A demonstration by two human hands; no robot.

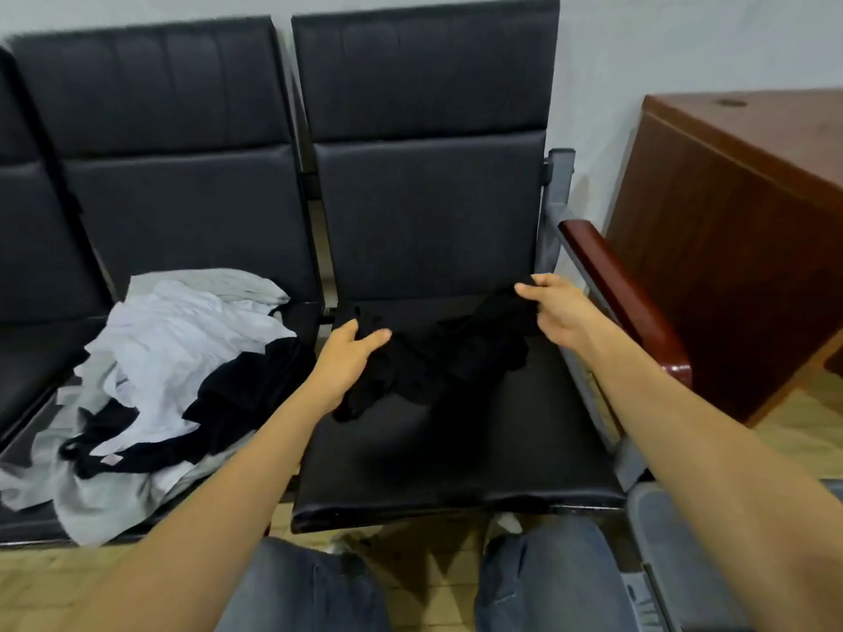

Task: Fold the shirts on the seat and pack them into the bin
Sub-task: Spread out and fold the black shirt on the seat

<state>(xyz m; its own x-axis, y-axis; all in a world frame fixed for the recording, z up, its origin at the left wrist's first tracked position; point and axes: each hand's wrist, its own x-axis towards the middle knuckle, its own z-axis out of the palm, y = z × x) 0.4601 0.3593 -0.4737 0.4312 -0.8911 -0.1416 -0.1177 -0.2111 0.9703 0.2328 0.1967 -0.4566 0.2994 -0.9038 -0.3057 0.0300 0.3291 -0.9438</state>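
Observation:
A crumpled black shirt lies across the back half of the right black seat. My left hand grips its left end, thumb and fingers closed on the cloth. My right hand pinches its right end near the seat's backrest. On the left seat sits a loose pile of white, grey and black shirts. A grey bin shows only partly at the lower right, past my right forearm.
A wooden armrest on a grey metal frame borders the right seat. A brown wooden cabinet stands further right against the wall. My knees in jeans are below the seat's front edge, over a tan floor.

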